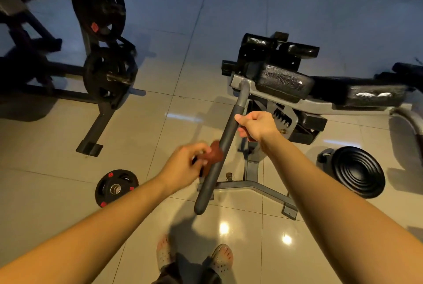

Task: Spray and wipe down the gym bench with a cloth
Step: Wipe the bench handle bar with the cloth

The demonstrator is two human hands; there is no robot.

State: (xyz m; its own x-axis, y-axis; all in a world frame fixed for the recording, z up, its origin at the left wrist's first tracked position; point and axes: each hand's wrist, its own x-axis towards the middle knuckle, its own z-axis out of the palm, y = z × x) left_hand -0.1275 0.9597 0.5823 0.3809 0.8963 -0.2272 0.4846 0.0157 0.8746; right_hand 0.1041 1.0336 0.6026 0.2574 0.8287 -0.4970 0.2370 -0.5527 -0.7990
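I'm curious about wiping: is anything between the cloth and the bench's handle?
Nothing visible. The left hand holds the cloth against the handle; the right hand grips the handle higher up, away from that spot.

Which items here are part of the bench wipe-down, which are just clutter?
In the job: brown cloth, held by left hand against bench handle; right hand curled beside the handle; gym bench.
Lying about: weight plate on the floor, plate rack, black ribbed disc.
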